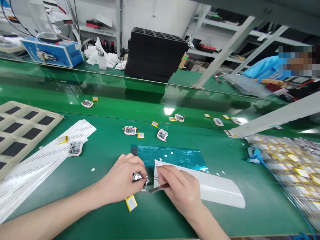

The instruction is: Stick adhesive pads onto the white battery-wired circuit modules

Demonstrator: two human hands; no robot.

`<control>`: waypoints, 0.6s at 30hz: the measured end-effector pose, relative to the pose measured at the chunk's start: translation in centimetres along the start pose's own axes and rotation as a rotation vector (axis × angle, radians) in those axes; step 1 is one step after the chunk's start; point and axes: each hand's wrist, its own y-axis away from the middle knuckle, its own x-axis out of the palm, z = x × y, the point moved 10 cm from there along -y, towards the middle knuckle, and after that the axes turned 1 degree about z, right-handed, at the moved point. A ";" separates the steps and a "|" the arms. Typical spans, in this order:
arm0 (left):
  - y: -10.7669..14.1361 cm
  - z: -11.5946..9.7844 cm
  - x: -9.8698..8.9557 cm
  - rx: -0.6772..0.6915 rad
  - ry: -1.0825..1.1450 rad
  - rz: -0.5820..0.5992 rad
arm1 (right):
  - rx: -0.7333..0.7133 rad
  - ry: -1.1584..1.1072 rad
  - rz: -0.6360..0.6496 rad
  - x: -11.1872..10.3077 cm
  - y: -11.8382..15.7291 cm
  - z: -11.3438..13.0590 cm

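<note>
**Near the front edge of a green worktop [240, 216], left hand [121, 178] pinches, right hand [181, 191] grips**

At the worktop's front centre, we clench a small silver metal part [137, 177] in the fingers of our left hand. Just beside it, our right hand grasps slim metal tweezers [158, 188] and lies over one white sheet [212, 188], which overlaps one teal film [170, 156]. One yellow-edged pouch cell [131, 203] sits just below the left hand. Farther up the worktop, we count seven more yellow-edged cells [140, 135] and seven white-framed circuit modules [130, 130], scattered apart. Along the left edge lie a beige tray with black pockets [15, 133] and white printed paper strips [47, 160]. A clear bag of cells [282, 166] covers the right side. Beyond a glass pane [160, 81] stand one stack of black trays [155, 53] and one blue bench instrument [51, 51]. At upper right shows a co-worker's blue sleeve [260, 68].
</note>
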 end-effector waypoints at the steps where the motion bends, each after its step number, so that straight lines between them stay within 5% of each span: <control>1: 0.0 0.0 0.0 0.001 0.000 -0.001 | -0.036 -0.001 0.001 -0.1 0.0 0.4; 6: 0.0 0.1 0.0 0.008 0.010 0.002 | -0.218 0.027 0.126 0.8 0.2 2.7; 18: -0.1 -0.1 0.0 0.020 -0.007 0.018 | -0.185 0.007 0.090 0.8 -0.2 2.5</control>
